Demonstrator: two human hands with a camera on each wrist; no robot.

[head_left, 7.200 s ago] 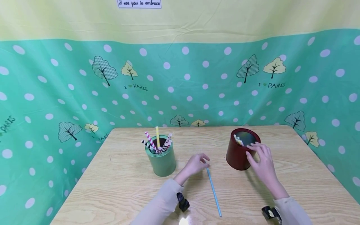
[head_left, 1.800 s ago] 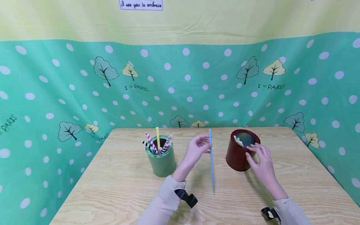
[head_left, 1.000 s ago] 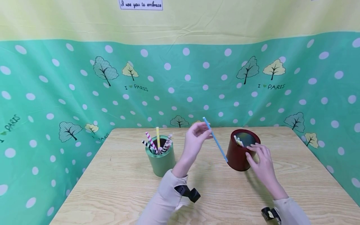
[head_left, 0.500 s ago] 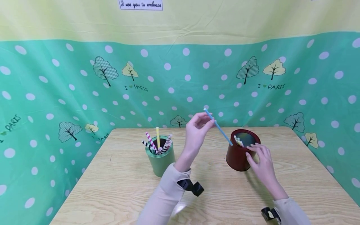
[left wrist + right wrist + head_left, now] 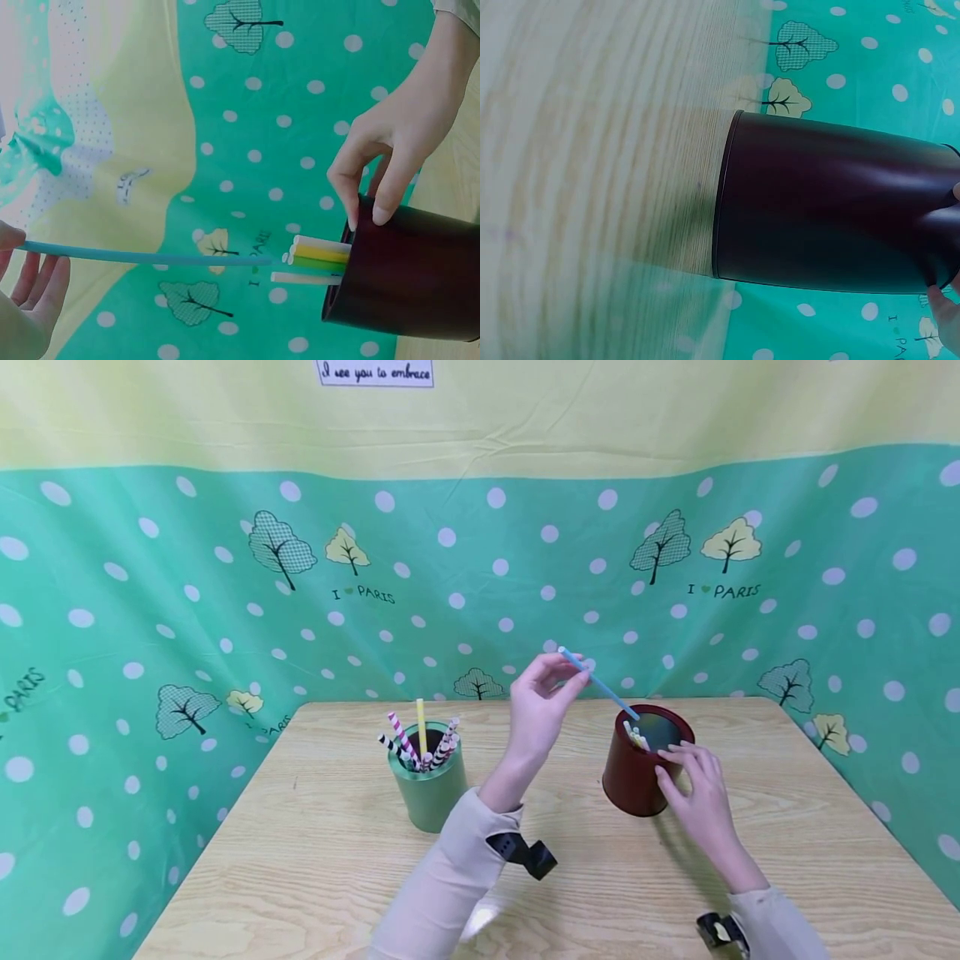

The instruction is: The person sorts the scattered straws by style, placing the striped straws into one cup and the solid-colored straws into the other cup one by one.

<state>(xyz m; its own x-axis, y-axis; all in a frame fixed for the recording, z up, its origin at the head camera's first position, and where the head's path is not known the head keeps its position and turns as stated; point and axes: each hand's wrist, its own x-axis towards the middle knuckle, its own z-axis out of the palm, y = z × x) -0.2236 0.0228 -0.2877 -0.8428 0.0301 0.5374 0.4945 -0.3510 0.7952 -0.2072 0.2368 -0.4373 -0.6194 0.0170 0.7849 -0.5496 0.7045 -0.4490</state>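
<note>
A light blue drinking straw (image 5: 606,690) is pinched near its upper end between the thumb and fingers of my left hand (image 5: 536,710). It slants down to the right, its lower end over the near-left rim of a dark red cup (image 5: 633,781). In the left wrist view, a gap shows between that end and several pale, yellow and green straws (image 5: 322,256) inside the cup. My right hand (image 5: 702,793) holds the cup by its right side, thumb outside and fingers at the rim. The right wrist view shows mostly the cup's wall (image 5: 832,202).
On the left stands a green cup (image 5: 431,797) with striped straws and a yellow straw (image 5: 421,727) in it. Both cups stand on a wooden table (image 5: 300,860). A green and yellow patterned cloth (image 5: 525,568) hangs behind the table and at its sides.
My left hand has picked the blue straw up off the table, raised it, tilted it and carried it right to above the dark red cup. My right hand stays on the cup.
</note>
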